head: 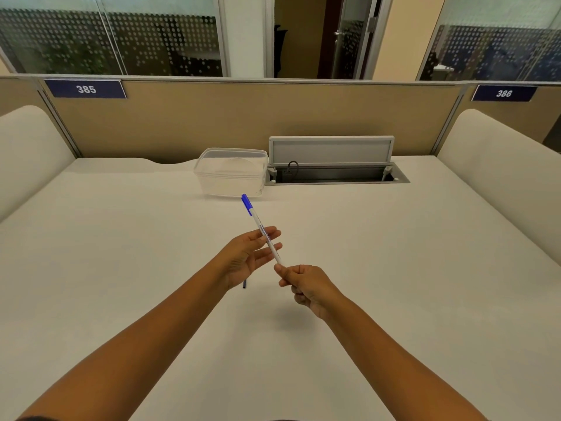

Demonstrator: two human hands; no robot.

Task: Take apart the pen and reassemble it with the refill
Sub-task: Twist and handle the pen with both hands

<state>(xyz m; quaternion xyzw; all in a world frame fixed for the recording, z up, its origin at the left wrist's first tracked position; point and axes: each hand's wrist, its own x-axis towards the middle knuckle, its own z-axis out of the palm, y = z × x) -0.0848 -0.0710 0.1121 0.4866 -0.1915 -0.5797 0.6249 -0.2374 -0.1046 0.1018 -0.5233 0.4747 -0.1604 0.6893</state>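
"385" on left partition sign (86, 89), "386" on right partition sign (504, 93)

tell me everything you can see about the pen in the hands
The pen is a slim white stick pen, plastic by the look of it, with a blue cap on its far end and small dark print along the barrel, too small to read. It is held above the table, tilted, cap pointing up and away toward the clear container. The left hand supports the middle of the barrel with loosely spread fingers, and the right hand pinches the near end, hiding its tip. It looks whole, not yet taken apart.
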